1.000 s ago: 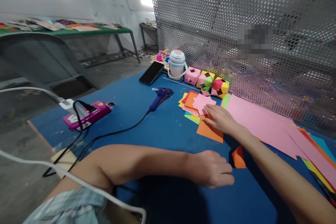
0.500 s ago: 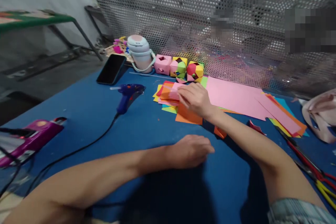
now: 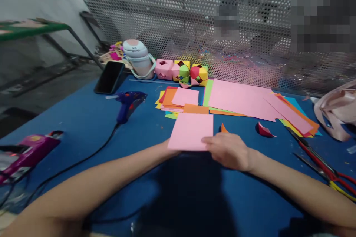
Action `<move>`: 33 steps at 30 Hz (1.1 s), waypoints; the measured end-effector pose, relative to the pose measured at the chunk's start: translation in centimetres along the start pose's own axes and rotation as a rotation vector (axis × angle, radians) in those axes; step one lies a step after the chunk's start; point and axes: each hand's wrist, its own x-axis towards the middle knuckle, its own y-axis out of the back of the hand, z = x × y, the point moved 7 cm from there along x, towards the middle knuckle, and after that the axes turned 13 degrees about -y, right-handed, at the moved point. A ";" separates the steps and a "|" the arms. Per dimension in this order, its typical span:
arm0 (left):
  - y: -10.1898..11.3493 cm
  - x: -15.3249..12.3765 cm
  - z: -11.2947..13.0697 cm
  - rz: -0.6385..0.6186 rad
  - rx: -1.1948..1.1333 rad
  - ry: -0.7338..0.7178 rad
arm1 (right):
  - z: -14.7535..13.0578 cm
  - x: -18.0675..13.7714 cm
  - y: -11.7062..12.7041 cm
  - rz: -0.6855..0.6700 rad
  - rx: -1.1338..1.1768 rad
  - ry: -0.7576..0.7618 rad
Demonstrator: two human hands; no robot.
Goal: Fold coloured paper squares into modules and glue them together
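Observation:
A square sheet of pink paper (image 3: 191,131) is held above the blue table, pinched at its lower right corner by my right hand (image 3: 226,150). My left hand lies behind this sheet. Only its wrist (image 3: 169,149) shows, and its fingers are hidden. Just beyond the sheet is an orange paper square (image 3: 197,109). A stack of coloured squares with a pink one (image 3: 185,96) on top lies farther back. Near my right hand rest a small folded orange piece (image 3: 224,129) and a folded red piece (image 3: 264,130).
At left lie a blue glue gun (image 3: 128,106) with its cord, a phone (image 3: 109,77) and a purple power strip (image 3: 35,152). A bottle (image 3: 139,60) and paper cubes (image 3: 181,72) line the back. Large pink sheets (image 3: 239,98) and scissors (image 3: 319,161) are at right.
My right hand has come back from the paper stack toward me with a pink square. My left hand, formerly a loose fist in plain sight, is now behind that sheet. The view has shifted slightly.

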 end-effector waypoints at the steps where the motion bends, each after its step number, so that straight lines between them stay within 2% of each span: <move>1: 0.9 0.5 0.3 0.040 0.006 0.001 | 1.0 0.1 -0.3 0.006 0.021 -0.054; 5: 6.4 2.5 1.2 0.176 0.040 0.030 | 5.7 1.9 -1.2 0.136 0.109 -0.397; 8: 11.2 3.2 1.1 0.288 0.114 0.078 | 8.8 3.7 -2.9 0.159 0.216 -0.628; 10: 13.5 3.2 0.4 0.352 0.109 0.133 | 9.7 4.9 -4.2 0.144 0.237 -0.643; 12: 14.6 3.2 -0.2 0.359 0.079 0.165 | 9.9 5.7 -5.0 0.133 0.243 -0.622; 15: 14.4 3.4 -0.8 0.343 -0.032 0.217 | 9.1 5.8 -5.3 0.112 0.263 -0.567; 19: 12.4 3.4 -1.2 0.289 -0.245 0.301 | 6.4 4.5 -4.7 0.043 0.233 -0.412; 25: 9.7 2.5 -1.5 0.193 -0.304 0.391 | 2.1 1.2 -4.5 -0.181 -0.093 -0.130; 28: 9.1 2.4 -1.6 0.204 -0.321 0.401 | 1.6 -0.8 -3.4 -0.202 -0.254 -0.159; 30: 8.9 2.4 -1.7 0.220 -0.355 0.410 | 2.2 -2.4 -2.8 -0.219 -0.346 -0.266; 33: 8.4 2.4 -1.8 0.228 -0.422 0.417 | 3.4 -4.5 -2.5 -0.234 -0.413 -0.321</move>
